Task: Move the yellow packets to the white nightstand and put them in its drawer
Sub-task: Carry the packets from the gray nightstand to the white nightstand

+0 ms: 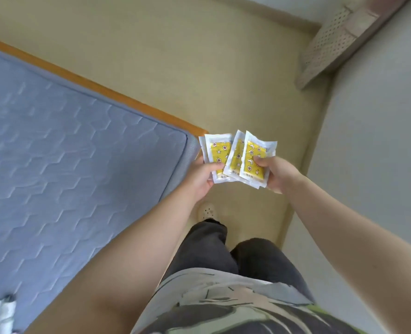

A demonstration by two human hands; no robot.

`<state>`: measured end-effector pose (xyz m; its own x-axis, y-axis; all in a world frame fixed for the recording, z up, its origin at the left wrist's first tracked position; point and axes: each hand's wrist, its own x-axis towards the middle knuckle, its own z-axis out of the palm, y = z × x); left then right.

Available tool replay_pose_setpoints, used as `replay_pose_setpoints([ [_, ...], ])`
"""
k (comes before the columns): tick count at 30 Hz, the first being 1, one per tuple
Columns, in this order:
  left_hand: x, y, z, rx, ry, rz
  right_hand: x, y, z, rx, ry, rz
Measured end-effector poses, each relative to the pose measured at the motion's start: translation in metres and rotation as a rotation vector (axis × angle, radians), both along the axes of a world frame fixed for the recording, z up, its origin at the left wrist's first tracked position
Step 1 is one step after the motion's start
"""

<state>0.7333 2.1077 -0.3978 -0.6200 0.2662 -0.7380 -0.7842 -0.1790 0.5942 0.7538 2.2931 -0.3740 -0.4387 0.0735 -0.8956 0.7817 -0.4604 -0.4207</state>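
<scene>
Current step, as judged from the view: transport. The yellow packets [238, 160] are carried in the air in front of the body, above the floor [175, 56], just past the corner of the blue mattress [67, 153]. Neither the white nightstand nor its drawer is in view, so delivery is not yet done.

Left hand [201, 175]: fingers clamped on the left-most packet [217, 155], thumb on its printed face, the other fingers behind it and hidden.

Right hand [275, 173]: fingers clamped on the right-hand packets [254, 162], thumb pressed on the front face, the other fingers under the stack.

The packets are fanned and overlap one another, the right group lying over the edge of the left one. At least three printed faces show; further sealed white edges behind suggest more, but the exact count cannot be told.

Reason for the hold, as a judgement: the packets are thin, flat and smooth-wrapped, so a loose stack would tend to slide apart. A pinch from both sides keeps the fan together while walking.

One foot in a pale perforated shoe [207, 211] stands on the floor below the hands. A wall [380, 141] runs along the right.
</scene>
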Motion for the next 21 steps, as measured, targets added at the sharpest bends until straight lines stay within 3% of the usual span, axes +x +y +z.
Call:
replay_pose_setpoints([
  [9, -0.179, 0.098, 0.000, -0.179, 0.047, 0.044, -0.168, 0.105, 0.003, 0.139, 0.008, 0.056],
  [13, -0.265, 0.122, 0.000, -0.250, 0.059, 0.145, -0.277, 0.143, -0.009, 0.103, 0.064, 0.135],
  [21, -0.392, 0.129, 0.012, -0.260, -0.026, 0.393, -0.463, 0.135, -0.002, 0.096, 0.081, 0.386],
])
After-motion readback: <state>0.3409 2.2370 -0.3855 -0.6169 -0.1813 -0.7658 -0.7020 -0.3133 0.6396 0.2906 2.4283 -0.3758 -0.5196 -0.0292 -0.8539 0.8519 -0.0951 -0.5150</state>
